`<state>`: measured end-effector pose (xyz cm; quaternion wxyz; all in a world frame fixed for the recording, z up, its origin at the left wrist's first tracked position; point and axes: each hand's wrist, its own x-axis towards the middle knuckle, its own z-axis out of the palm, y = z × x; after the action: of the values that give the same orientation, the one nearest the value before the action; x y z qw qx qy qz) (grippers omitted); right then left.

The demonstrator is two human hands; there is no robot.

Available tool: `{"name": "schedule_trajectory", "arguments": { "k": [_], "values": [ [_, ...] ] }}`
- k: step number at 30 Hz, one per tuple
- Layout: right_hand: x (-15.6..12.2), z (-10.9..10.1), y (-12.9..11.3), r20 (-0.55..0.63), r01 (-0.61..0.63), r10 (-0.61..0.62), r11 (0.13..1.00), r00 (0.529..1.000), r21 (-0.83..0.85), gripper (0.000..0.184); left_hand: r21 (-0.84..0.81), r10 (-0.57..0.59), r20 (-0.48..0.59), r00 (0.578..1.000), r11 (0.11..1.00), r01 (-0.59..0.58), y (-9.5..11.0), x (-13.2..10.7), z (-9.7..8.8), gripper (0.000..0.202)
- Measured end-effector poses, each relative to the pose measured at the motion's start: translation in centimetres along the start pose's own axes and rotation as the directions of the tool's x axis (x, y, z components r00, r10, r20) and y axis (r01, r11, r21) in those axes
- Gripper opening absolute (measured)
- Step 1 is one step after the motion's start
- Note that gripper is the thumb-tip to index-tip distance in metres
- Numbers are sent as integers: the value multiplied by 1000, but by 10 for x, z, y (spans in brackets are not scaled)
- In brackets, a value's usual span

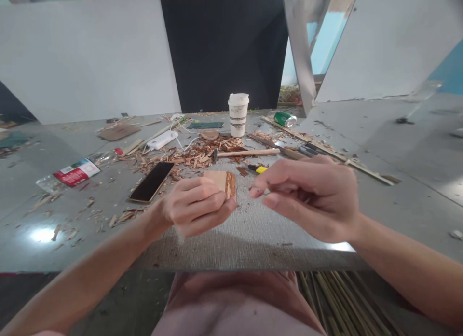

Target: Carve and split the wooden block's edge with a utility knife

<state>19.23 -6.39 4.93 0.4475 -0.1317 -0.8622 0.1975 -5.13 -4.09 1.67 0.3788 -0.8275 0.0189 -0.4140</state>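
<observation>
My left hand (195, 205) is closed around a small block of wood (222, 180) with a rough, splintered right face, held just above the grey table (253, 234). My right hand (307, 196) is to the right of the block, fingers pinched together; what they hold, if anything, is too small to make out. A gap of a few centimetres separates the two hands. Just behind them lies a small yellow and black tool (257, 169).
A dark phone (152, 181) lies left of my hands. Behind are wood shavings (195, 155), a hammer (246, 153), a paper cup (238, 115), a green can (284, 119), a white power bank (162, 140) and a long wooden strip (336, 155). Bamboo sticks (340, 297) lie below the table edge.
</observation>
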Motion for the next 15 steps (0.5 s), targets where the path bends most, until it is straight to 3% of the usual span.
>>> {"name": "schedule_trajectory", "arguments": {
  "k": [5,15],
  "values": [
    [-2,4,1,3,-58,59,978,998,201,3,1,9,-14,1000,1000,-9,-1,1,-1,27],
    [-1,6,3,28,-53,47,953,998,297,2,-18,-10,19,1000,1000,10,1,-3,-1,23]
  ]
}}
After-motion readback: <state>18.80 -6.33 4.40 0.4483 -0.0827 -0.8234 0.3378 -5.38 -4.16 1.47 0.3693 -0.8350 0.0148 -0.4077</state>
